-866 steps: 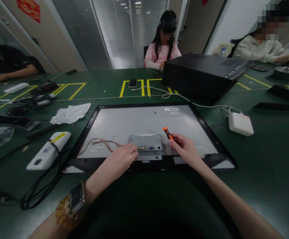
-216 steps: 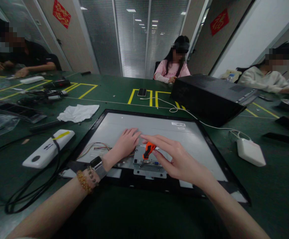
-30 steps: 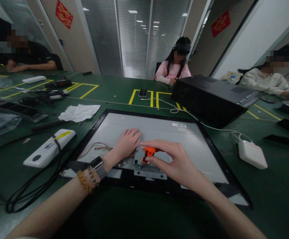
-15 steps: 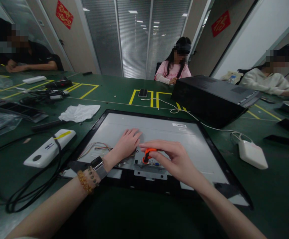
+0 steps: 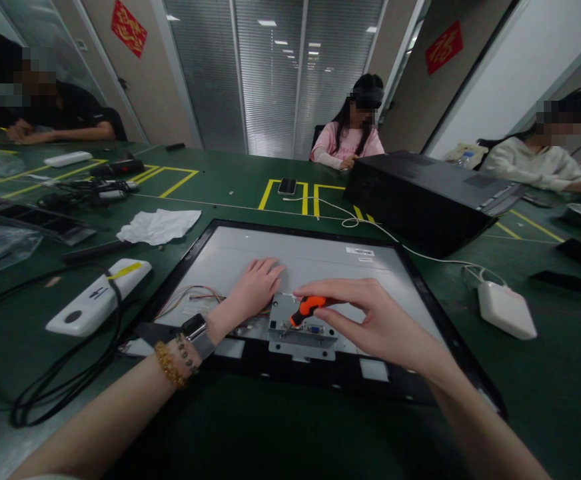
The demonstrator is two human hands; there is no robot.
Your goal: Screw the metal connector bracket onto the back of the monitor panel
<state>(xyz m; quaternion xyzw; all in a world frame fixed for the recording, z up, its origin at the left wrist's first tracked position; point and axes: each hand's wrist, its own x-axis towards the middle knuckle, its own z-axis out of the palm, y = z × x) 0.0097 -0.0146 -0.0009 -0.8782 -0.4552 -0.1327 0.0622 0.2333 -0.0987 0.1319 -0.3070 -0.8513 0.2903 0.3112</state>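
A monitor panel lies face down on the green table, grey metal back up inside a black frame. Near its front edge sits a small metal cover plate with ports. My right hand pinches the orange handle of a screwdriver, whose tip points down at the plate's left part. My left hand lies flat on the panel just left of the plate, fingers spread; a watch and a bead bracelet are on that wrist. Coloured wires run out to the left of the plate.
A white box wrapped in black cable lies at the left, a crumpled white cloth behind it. A black computer case stands at the back right, a white adapter on a cable at the right. Three people sit around the table.
My right hand has shifted a little to the right with the screwdriver handle, tilting it more. My left hand has stayed flat on the panel.
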